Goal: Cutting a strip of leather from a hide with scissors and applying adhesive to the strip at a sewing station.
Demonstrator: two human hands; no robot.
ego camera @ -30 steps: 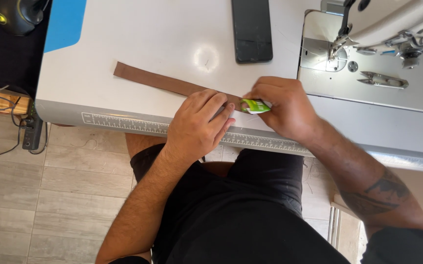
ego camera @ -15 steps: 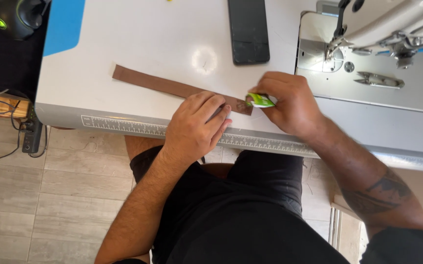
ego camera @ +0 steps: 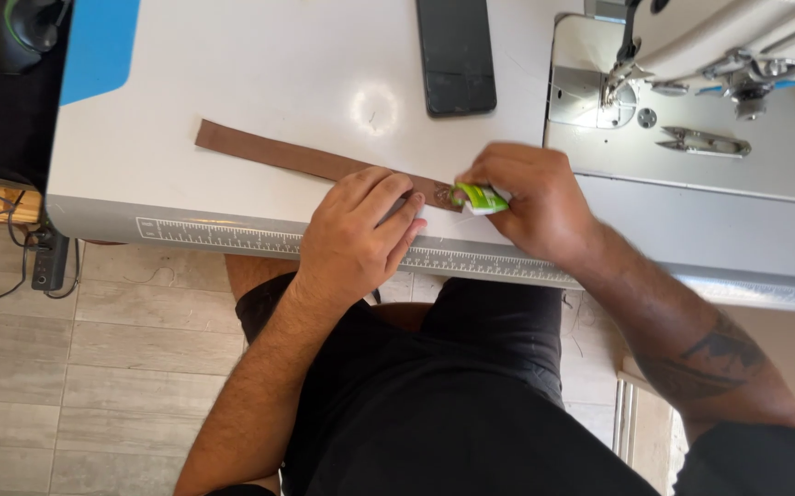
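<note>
A long brown leather strip lies slanted across the white table. My left hand rests flat on the strip near its right end, fingers pressing it down. My right hand grips a small green and white tube, its tip touching the strip's right end beside my left fingertips.
A black phone lies face up at the back of the table. A sewing machine stands at the right, with small snips on its bed. A ruler strip runs along the table's front edge. A power strip sits on the floor.
Both hands stay on the strip's right end. The view has drifted slightly; the tube's tip has shifted a little along the strip's end.
</note>
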